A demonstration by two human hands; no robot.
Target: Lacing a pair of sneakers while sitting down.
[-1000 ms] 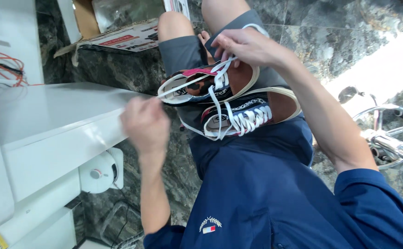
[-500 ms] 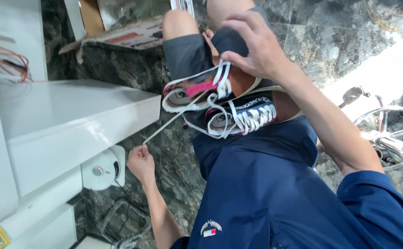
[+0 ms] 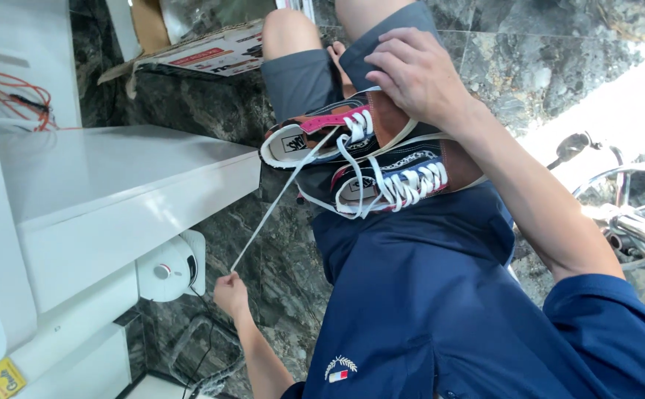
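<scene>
- The upper sneaker (image 3: 322,133) is a low canvas shoe with a white rubber sole, a pink stripe along its side and a brown heel part; it rests on the lap of the person, on the grey shorts (image 3: 304,74).
- A flat white shoelace (image 3: 278,199) runs out of its eyelets in a straight, taut line down to the left hand (image 3: 230,294).
- The left hand has its fingers pinched shut on the lace end, well apart from the shoe and near a round white device (image 3: 169,270) mounted on the wall.
- The right hand (image 3: 418,77) lies over the heel end of the upper sneaker, fingers curled down and closed on it.
- A second sneaker (image 3: 396,181), dark blue with white laces loosely crossed, lies just beside and touching the first, against the navy shirt (image 3: 426,295).
- A smooth white shelf (image 3: 115,185) juts out to the side of the shoes.
- The floor (image 3: 544,59) is polished dark marble with pale veins.
- A flattened cardboard box (image 3: 204,52) lies beyond the knee.
- Orange cable (image 3: 12,92) loops behind the shelf, and chrome metal tubing (image 3: 633,222) shows at the far edge.
</scene>
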